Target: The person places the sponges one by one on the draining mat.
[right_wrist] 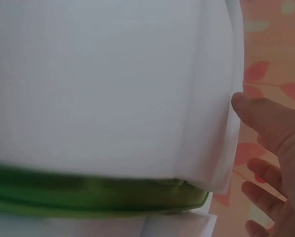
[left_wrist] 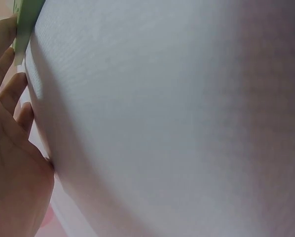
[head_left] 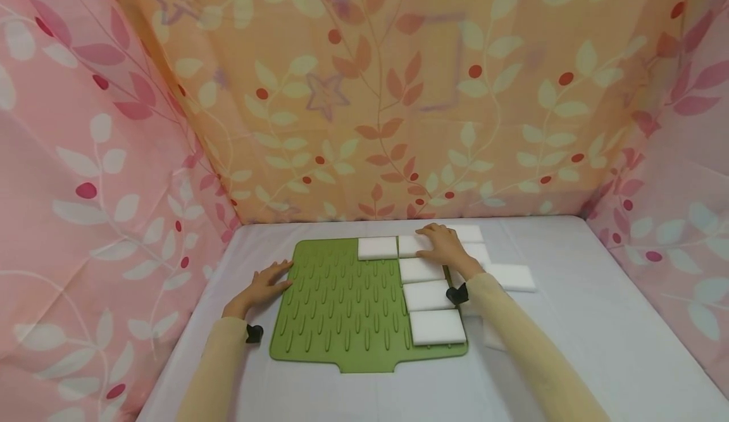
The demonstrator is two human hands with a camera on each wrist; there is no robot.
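Note:
A green mat (head_left: 342, 302) with raised ribs lies on the table in the head view, its tab facing me. My left hand (head_left: 263, 288) rests at its left edge with fingers spread; the left wrist view shows fingertips touching the mat's rim (left_wrist: 26, 22). Over the mat's far right corner is my right hand (head_left: 444, 248), thumb and fingers spread around a white sponge block (head_left: 411, 246). In the right wrist view the thumb (right_wrist: 243, 106) meets a white edge, while other fingers hang loosely bent. More white sponge blocks (head_left: 437, 327) line the mat's right side; one block (head_left: 377, 248) sits along the far edge.
Several loose white blocks (head_left: 514, 276) lie right of the mat, partly hidden by my right forearm. A white cloth covers the table (head_left: 592, 321). Patterned curtains (head_left: 381, 93) rise behind the table and along both sides.

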